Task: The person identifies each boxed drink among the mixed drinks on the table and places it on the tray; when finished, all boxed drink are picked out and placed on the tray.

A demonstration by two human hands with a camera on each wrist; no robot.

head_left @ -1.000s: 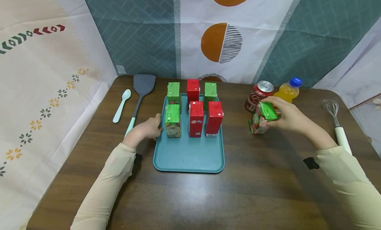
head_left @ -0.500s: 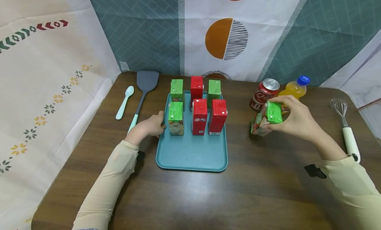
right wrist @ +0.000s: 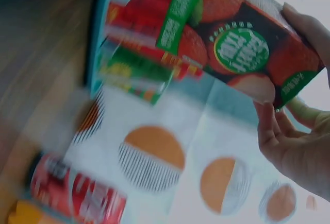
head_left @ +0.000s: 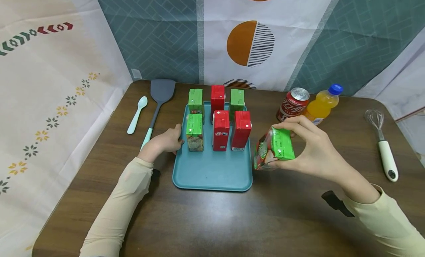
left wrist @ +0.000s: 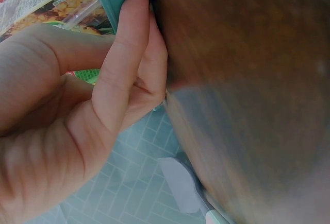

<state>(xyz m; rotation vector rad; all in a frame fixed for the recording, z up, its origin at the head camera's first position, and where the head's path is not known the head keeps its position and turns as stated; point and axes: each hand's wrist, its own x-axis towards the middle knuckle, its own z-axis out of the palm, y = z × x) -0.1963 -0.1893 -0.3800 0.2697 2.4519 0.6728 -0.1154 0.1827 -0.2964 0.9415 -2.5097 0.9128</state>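
In the head view my right hand (head_left: 315,150) holds a juice box (head_left: 282,144) with a bright green top, thumb on the near side and fingers on the far side. The box is slightly tilted, just off the tray's right edge. Its red, fruit-printed face (right wrist: 240,49) shows in the right wrist view. My left hand (head_left: 168,140) pinches the left rim of the teal tray (head_left: 212,172); in the left wrist view the fingers lie along that rim (left wrist: 111,0). Standing on the tray are three red cartons (head_left: 220,135) and three green-topped cartons (head_left: 194,133), grouped toward its back.
Behind the right hand stand a red soda can (head_left: 293,105) and an orange drink bottle (head_left: 322,103) with a blue cap. A whisk (head_left: 386,157) lies at far right. Left of the tray lie a grey spatula (head_left: 161,92) and a pale green spoon (head_left: 135,118). Fabric hangs along the table's back.
My right hand has carried the juice box left and nearer, from in front of the soda can to beside the tray. The left hand stays at the rim.
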